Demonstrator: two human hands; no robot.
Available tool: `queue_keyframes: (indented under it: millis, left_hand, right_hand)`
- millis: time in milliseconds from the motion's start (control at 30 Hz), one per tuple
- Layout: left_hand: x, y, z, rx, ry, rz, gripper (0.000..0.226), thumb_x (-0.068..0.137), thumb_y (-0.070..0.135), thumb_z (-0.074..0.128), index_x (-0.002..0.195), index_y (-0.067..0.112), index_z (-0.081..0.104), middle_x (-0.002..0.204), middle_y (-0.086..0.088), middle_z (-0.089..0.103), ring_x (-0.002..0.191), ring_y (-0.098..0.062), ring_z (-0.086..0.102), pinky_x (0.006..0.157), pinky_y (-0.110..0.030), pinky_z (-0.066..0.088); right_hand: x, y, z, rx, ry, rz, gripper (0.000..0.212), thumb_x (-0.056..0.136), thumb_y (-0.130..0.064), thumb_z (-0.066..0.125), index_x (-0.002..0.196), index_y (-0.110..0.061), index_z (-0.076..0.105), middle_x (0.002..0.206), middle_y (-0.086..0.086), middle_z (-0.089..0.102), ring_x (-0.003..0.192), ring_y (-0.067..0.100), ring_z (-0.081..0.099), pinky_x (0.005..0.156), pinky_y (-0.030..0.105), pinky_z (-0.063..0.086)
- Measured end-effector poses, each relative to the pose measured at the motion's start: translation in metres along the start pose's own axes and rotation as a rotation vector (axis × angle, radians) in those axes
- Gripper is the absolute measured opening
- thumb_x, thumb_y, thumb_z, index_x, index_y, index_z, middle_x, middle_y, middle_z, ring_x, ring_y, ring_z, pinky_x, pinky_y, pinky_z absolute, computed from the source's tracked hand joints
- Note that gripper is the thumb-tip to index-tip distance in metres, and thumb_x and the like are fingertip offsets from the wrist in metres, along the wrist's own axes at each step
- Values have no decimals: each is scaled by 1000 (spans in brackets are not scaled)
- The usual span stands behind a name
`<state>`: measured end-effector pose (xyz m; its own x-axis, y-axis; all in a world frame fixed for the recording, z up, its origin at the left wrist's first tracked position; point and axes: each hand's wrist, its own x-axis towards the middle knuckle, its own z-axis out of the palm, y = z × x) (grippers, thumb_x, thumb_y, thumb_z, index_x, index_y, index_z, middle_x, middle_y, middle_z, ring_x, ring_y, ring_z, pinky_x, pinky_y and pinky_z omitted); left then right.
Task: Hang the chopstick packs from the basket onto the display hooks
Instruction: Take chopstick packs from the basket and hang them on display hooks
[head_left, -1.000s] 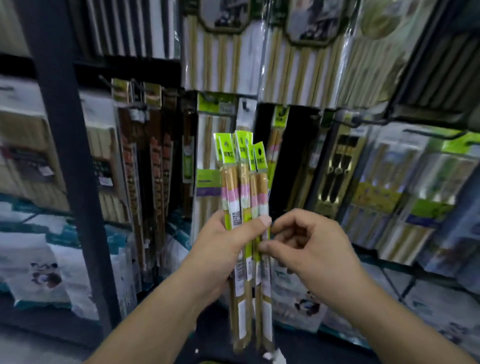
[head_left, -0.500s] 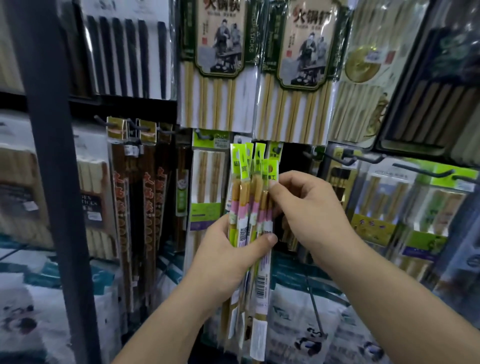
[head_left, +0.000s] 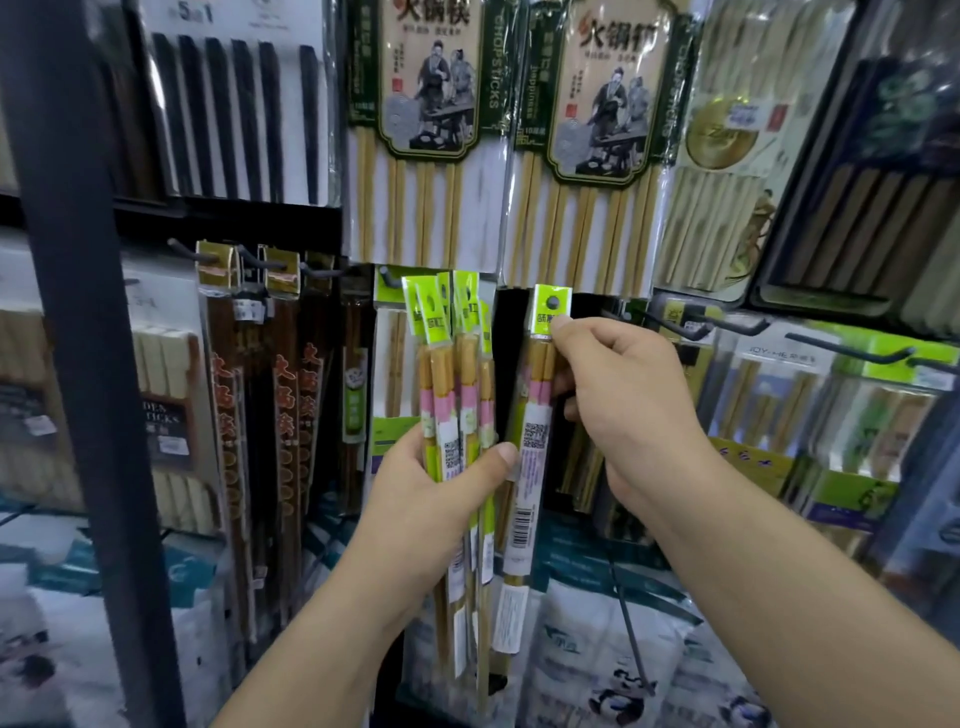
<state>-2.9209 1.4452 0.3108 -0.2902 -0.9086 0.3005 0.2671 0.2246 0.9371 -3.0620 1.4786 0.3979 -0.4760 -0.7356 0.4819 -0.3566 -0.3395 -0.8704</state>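
My left hand (head_left: 441, 493) grips a bundle of several narrow chopstick packs (head_left: 457, 364) with lime-green header cards, held upright in front of the display. My right hand (head_left: 623, 395) pinches one separate pack (head_left: 532, 441) near its top, just below the green header card with a round hanging hole. That pack hangs a little right of the bundle, against a dark gap in the display. A black display hook (head_left: 387, 278) sticks out just left of the bundle's tops. The basket is out of view.
Hanging chopstick packs fill the wall: large bamboo sets (head_left: 426, 130) above, brown packs (head_left: 280, 389) at left, boxed sets at right. More black hooks (head_left: 722, 325) project at right. A dark upright post (head_left: 78, 312) stands at left. Bagged goods with panda prints lie below.
My right hand has pulled one pack out of the bundle, moving it right and up toward the dark gap. The view has tilted upward, and my left hand has raised the bundle.
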Motion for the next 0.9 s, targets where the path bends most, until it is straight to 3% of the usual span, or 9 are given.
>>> queue_keyframes:
  millis: [167,233,267,333,400,500,633,733,900]
  left_hand:
    - [4,-1,-6,29,22,-21,138,34,88,83,146,15,51,144,-11,61,133,-31,58,113,-55,45]
    - [3,0,-7,-2,5,-21,122,39,84,86,138,17,59,129,-13,71,125,-32,64,110,-57,47]
    - [3,-2,-8,-8,-8,-6,96,47,77,88,125,25,67,112,-9,77,114,-27,71,106,-57,50]
    - [2,-4,-9,3,-44,28,41,63,58,86,96,38,74,87,-2,80,91,-19,77,97,-54,55]
    - [0,-5,-9,9,-58,49,23,72,45,88,90,40,75,82,1,79,85,-18,78,90,-47,58]
    - [-3,-2,-6,-29,-75,57,17,72,38,86,85,40,77,80,1,79,80,-18,78,72,-29,61]
    - [-5,-3,-5,-51,-84,58,13,76,25,84,86,27,76,80,-4,79,77,-20,78,67,-20,59]
    - [-7,-3,-5,-85,-84,44,37,66,32,85,96,17,71,80,0,79,75,-16,78,64,-17,57]
    - [-7,-4,-5,-73,-77,50,31,59,43,86,87,37,75,88,3,80,82,-13,77,69,-18,57]
  right_hand:
    - [3,8,3,-43,5,-8,45,101,-31,57,89,12,60,70,22,48,64,19,40,56,20,41]
    - [4,11,4,-58,8,-2,46,102,-34,57,88,9,63,79,32,54,66,20,46,65,29,43]
    - [4,12,4,-66,10,-1,46,102,-36,57,86,7,66,84,32,58,66,19,49,67,31,44]
    - [4,15,4,-71,8,8,44,101,-39,58,82,-2,71,84,25,64,65,13,54,67,28,45]
    - [4,17,2,-78,10,28,36,100,-41,60,81,-15,75,79,8,72,65,5,61,67,26,45]
    - [2,22,-1,-100,44,50,25,97,-41,64,81,-25,75,80,-12,74,71,-2,65,71,27,48]
    - [-4,22,-5,-54,97,62,30,98,-40,63,79,-19,73,76,-2,71,70,4,63,70,28,49]
    - [-14,14,-4,51,-30,50,37,103,-38,56,76,-24,76,75,-6,73,66,1,63,63,22,47]
    - [-21,3,-2,5,-95,-75,29,99,-32,63,73,-24,73,68,-7,67,65,6,63,57,16,47]
